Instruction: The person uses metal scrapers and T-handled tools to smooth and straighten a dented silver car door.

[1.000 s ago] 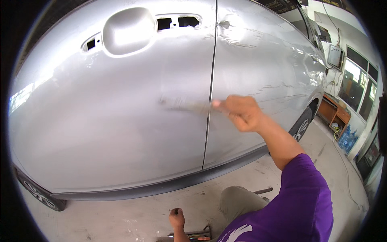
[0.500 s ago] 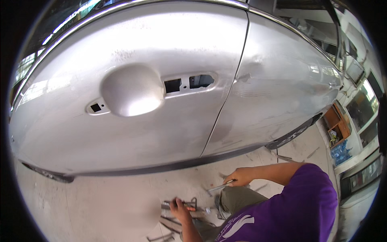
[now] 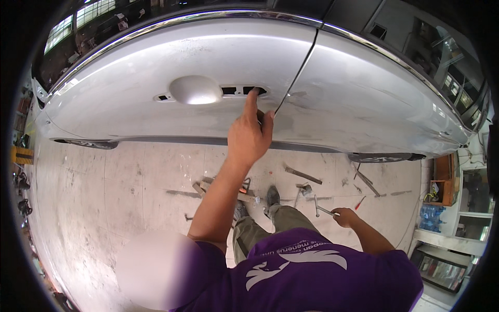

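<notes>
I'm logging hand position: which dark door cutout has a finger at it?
The rightmost cutout, nearest the door seam: a finger of the left hand partly covers it. The middle cutout and small left cutout are uncovered.

Bright windows [image 3: 95, 11] glow at far left as soft glare whitens a silver car [image 3: 218, 65], its lines bowed by fisheye distortion; a pale blur [image 3: 153, 270] veils the near left, and black vignetting rings the whole view.

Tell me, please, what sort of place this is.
Probably a car body repair workshop: the silver car door has bare handle openings, the right hand holds a hammer-like tool, and bars lie on the floor.
</notes>
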Tool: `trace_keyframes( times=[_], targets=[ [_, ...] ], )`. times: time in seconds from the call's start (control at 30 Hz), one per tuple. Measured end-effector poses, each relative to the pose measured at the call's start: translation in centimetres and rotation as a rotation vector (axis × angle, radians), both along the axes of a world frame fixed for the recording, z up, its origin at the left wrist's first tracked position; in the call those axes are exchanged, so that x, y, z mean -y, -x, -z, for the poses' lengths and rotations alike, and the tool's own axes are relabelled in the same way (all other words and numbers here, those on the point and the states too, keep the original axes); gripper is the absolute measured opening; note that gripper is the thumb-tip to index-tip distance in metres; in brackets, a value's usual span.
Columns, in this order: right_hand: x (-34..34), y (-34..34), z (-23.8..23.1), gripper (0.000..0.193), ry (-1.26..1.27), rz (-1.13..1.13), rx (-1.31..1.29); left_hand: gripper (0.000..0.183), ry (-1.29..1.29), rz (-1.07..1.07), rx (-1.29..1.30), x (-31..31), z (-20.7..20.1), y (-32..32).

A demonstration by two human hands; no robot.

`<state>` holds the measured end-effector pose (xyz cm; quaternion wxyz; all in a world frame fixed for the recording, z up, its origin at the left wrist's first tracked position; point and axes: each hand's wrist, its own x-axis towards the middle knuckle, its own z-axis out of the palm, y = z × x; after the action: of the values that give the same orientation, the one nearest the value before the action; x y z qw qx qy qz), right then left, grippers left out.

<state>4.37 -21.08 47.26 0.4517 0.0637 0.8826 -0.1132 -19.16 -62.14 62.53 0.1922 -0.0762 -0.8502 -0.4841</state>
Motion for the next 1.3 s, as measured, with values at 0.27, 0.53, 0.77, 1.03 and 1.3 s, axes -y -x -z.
trace_keyframes(
  times=[0.27,0.53,0.77,1.03,1.3],
  targets=[
    [-0.8,-10.8,0.2,0.035,0.047,0.282,-0.025,0.031,-0.223,0.277,0.484,1.3,-3.8,2.7],
    [2.4,-17.8,-0.2,0.036,0.033,0.424,0.071,0.041,-0.34,0.316,0.467,1.0,-2.6,2.8],
    [3.3,-21.3,0.3,0.038,-0.009,0.547,0.091,0.043,-0.43,0.347,0.502,0.9,-0.8,3.7],
    [3.0,-24.5,2.1,0.036,0.021,0.572,-0.003,0.02,-0.29,0.278,0.546,0.6,-1.6,4.7],
    [5.1,-22.8,0.3,0.038,-0.006,0.661,0.115,0.021,-0.482,0.379,0.633,1.6,-0.5,4.7]
  ],
)
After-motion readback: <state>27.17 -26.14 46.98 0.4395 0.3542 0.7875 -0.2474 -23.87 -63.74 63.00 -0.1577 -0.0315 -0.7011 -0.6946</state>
